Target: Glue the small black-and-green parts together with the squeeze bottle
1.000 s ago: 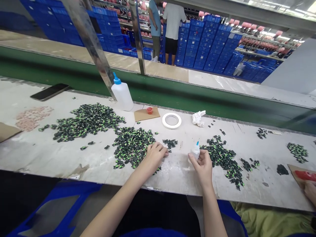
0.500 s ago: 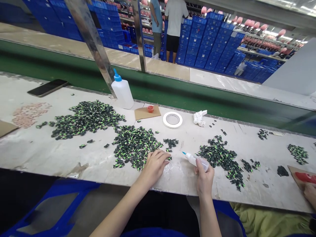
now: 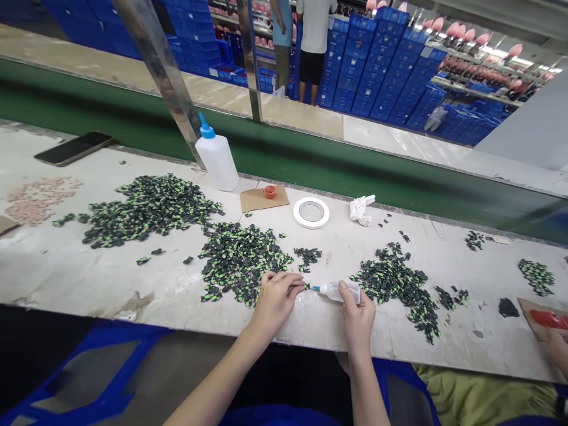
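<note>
My left hand (image 3: pixel 276 296) is closed, pinching a small black-and-green piece (image 3: pixel 306 286) between its fingertips just above the table. In my right hand (image 3: pixel 358 316) lies a small clear squeeze bottle (image 3: pixel 339 291), held sideways. Its thin blue tip (image 3: pixel 316 288) points left and is at the piece; whether they touch I cannot tell. Beside my left hand spreads a heap of black-and-green pieces (image 3: pixel 242 257). Another heap of such pieces (image 3: pixel 393 275) lies to the right of the bottle. A few dark pieces (image 3: pixel 307 255) sit just beyond my fingertips.
A large white bottle with a blue cap (image 3: pixel 217 160) stands at the back, near cardboard with a red cup (image 3: pixel 269 191). A tape roll (image 3: pixel 310 212), crumpled tissue (image 3: pixel 361 210) and phone (image 3: pixel 74 148) lie around. Another person's hand (image 3: pixel 557 343) shows at far right.
My right hand has moved left with the small bottle, bringing its tip to the piece in my left fingers. The bottle is now nearly level. The camera view has shifted slightly.
</note>
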Tool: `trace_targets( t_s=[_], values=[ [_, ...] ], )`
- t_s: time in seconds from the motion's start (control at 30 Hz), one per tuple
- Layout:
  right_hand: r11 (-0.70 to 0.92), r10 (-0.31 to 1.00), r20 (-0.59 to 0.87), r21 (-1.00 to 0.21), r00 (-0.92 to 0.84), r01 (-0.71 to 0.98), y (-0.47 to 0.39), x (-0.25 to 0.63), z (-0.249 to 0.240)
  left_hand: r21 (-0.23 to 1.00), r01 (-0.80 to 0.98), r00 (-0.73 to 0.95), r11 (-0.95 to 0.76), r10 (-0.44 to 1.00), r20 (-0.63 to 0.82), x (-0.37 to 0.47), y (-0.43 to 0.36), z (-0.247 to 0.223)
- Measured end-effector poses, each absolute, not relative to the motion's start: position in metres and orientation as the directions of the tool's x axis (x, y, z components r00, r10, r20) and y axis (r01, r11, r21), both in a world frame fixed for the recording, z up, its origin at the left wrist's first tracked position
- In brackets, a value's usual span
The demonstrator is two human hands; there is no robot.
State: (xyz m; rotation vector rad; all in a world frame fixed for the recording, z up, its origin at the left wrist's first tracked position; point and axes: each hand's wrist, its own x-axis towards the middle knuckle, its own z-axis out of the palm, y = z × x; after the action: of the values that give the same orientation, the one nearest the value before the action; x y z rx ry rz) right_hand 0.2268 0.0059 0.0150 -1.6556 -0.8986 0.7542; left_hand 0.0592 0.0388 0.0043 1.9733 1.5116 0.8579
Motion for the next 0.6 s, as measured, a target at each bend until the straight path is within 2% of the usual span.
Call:
trace_targets(
  t_s=[0.6],
  values=[
    [-0.167, 0.863, -0.051, -0.968, 0.503, 0.188, 0.0079, 0.2220, 0.0226, 0.732, 0.628, 0.170, -0.264, 0.965, 0.201, 0.0585, 0.0397, 0.0017]
  ],
)
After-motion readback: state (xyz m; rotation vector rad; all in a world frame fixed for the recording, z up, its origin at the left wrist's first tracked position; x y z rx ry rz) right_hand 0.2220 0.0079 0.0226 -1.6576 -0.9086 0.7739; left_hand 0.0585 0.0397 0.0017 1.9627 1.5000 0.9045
